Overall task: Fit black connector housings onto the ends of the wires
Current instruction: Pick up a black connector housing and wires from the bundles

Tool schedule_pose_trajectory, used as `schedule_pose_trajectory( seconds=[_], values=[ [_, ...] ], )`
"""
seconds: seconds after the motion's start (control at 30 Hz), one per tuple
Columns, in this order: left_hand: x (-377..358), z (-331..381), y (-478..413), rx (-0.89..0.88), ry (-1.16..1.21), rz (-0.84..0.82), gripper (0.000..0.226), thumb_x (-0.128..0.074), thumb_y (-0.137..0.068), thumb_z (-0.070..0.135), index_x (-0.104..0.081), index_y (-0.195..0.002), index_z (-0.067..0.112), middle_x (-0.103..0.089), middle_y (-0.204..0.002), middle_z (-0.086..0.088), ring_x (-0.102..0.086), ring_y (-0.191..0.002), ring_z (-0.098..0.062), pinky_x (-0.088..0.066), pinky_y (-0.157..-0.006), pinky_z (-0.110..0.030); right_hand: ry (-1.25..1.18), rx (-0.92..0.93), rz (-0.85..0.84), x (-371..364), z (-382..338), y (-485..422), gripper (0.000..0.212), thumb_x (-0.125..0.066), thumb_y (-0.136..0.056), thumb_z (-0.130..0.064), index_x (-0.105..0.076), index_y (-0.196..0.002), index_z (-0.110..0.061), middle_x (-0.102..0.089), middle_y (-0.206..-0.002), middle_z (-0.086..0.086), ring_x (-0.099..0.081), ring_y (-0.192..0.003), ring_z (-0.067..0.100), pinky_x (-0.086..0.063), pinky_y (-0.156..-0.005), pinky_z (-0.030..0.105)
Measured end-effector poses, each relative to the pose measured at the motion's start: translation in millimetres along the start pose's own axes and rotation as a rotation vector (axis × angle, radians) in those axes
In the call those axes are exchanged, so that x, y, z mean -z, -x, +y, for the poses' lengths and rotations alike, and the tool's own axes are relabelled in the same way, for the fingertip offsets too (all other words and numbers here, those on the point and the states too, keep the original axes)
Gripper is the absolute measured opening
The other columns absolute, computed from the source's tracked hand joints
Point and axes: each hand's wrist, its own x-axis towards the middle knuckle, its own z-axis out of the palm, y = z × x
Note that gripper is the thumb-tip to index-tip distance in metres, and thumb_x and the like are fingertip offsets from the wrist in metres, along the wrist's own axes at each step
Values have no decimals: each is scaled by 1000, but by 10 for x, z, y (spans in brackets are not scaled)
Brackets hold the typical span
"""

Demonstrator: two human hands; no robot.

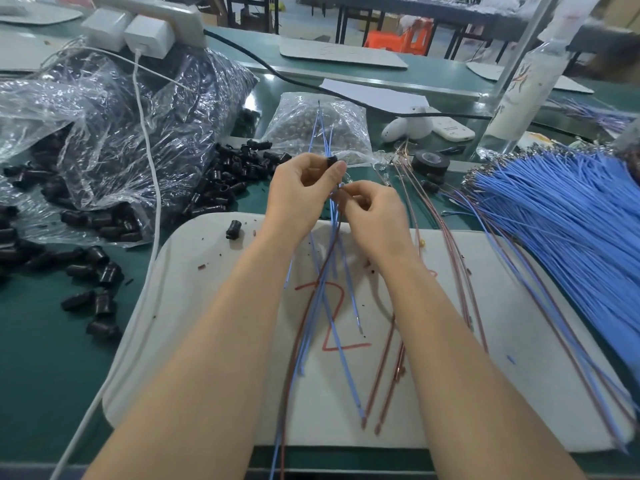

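Blue and brown wires (334, 254) lie across the white pad (519, 341) nearest the camera. Above it the left hand (301, 185) pinches a black connector housing (331, 162) between thumb and curled fingers, the right hand (375, 206) pinching the wires just below it. Farther back loose housings (228, 178) spill from a clear bag (121, 133) at left, a blue wire bundle (561, 209) at right

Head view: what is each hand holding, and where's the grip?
Left hand pinches a black connector housing by its sides. Right hand pinches the wires just below it.
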Motion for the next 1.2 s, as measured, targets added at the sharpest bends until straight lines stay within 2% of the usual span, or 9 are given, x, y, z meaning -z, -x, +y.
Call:
schedule_pose_trajectory(
  seconds=[0.2, 0.33, 0.43, 0.63, 0.77, 0.87, 0.93, 1.1, 1.2],
  values=[
    [-45, -20, 10, -10, -73, -34, 15, -70, -85, 21, -64, -82, 7, -63, -71, -1, -53, -62, -5, -45, -66, -19, -91, -5, 13, 7, -7, 0, 12, -59, -92, -19, -68, -84, -19, -66, -72, 10, -65, -83, 36, -51, -84, 52],
    [-43, -7, 22, -30, -75, -43, 14, -69, -85, 17, -65, -89, 4, -64, -76, -4, -55, -66, -7, -47, -69, -20, -95, -11, 16, 25, -1, -7, 14, -58, -93, -17, -68, -82, -20, -60, -65, 7, -61, -76, 37, -51, -82, 53],
    [-41, -1, 30, -37, -81, -99, 7, -68, -86, 10, -66, -92, 8, -68, -87, -10, -60, -77, -13, -52, -81, -30, -90, -16, 23, 36, 18, -9, 14, -57, -93, -17, -70, -87, -16, -68, -79, 21, -64, -84, 40, -51, -81, 53],
    [-27, 22, 39, -49, -78, -92, 9, -67, -86, 9, -65, -94, 12, -68, -86, -5, -63, -81, -15, -54, -87, -35, -85, -7, 23, 22, 30, -8, 16, -54, -93, -12, -70, -93, -15, -70, -85, 20, -64, -86, 39, -50, -83, 54],
    [-14, 39, 36, -59, -77, -91, 10, -67, -86, 13, -65, -95, 17, -68, -86, -3, -64, -80, -16, -54, -87, -39, -74, 0, 25, 22, 40, 0, 15, -57, -94, -17, -71, -95, -12, -71, -81, 11, -65, -81, 29, -52, -82, 48],
    [-10, 48, 39, -63, -71, -97, 10, -67, -87, 15, -65, -96, 19, -70, -89, -7, -65, -82, -20, -53, -89, -42, -52, -4, 40, 22, 65, 3, 11, -60, -93, -19, -70, -89, -17, -62, -64, -10, -56, -63, 6, -47, -68, 24],
    [-13, 49, 44, -76, -63, -85, 11, -67, -86, 12, -65, -96, 16, -69, -89, -7, -65, -82, -20, -53, -89, -43, -12, -3, 55, 14, 71, 8, 10, -61, -92, -20, -71, -89, -18, -56, -61, -15, -52, -60, 2, -38, -60, 12],
    [-46, 49, 52, -123, -91, -73, 13, -67, -84, 6, -66, -91, 17, -67, -83, 3, -64, -79, -10, -53, -83, -27, 76, 33, 74, 16, 68, 21, 11, -60, -92, -19, -69, -86, -14, -57, -65, -10, -51, -60, -1, -34, -57, 6],
    [-74, 54, 62, -156, -134, -103, 16, -66, -85, 4, -66, -95, 16, -67, -88, 2, -65, -85, -11, -52, -85, -24, 103, 57, 110, 35, 65, 31, 12, -58, -93, -15, -69, -89, -12, -59, -69, -5, -50, -62, 8, -32, -58, 16]
  ],
)
